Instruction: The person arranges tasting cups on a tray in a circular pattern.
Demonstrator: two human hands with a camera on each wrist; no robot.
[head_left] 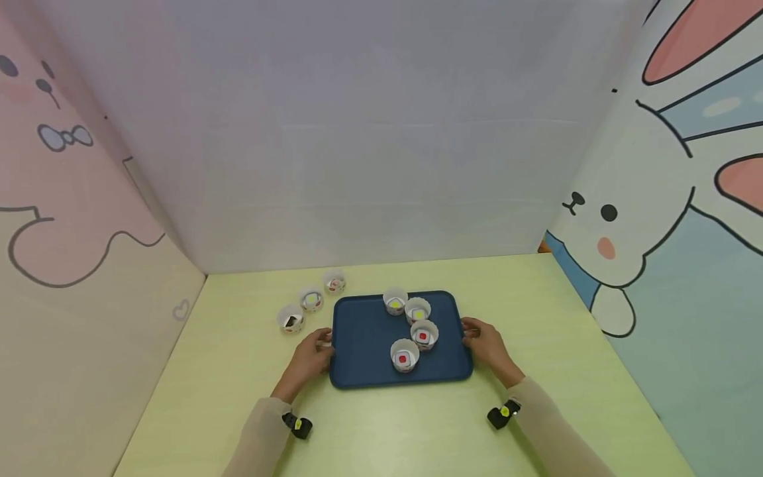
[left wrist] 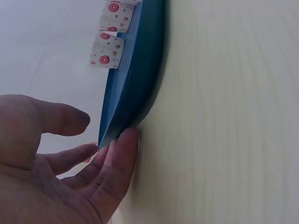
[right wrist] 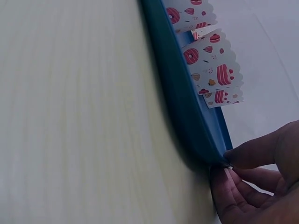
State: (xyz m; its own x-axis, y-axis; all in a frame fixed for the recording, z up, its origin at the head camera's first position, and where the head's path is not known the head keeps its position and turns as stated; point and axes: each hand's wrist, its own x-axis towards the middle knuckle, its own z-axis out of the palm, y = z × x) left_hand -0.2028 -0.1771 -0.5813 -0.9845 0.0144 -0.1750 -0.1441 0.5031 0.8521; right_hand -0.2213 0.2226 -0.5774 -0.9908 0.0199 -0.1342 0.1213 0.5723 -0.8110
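1. Left hand (head_left: 310,358) is touching the left edge of the blue tray (head_left: 363,344), fingers relaxed and spread, one fingertip at the rim.
2. Right hand (head_left: 485,344) is pinching the tray's right edge.
3. Tray is sitting mid-table (head_left: 536,318), with bare tabletop on all sides.
4. Four paper cups are standing on the tray: two holding yellow pieces (head_left: 395,304), two holding red pieces (head_left: 403,359).
5. Three more cups (head_left: 311,299) are standing just off its left rear corner.

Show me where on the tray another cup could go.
The blue tray's left half is bare, from the left hand across to the red-dot cup. The right half is crowded: four cups cluster between the far rim and the right hand.
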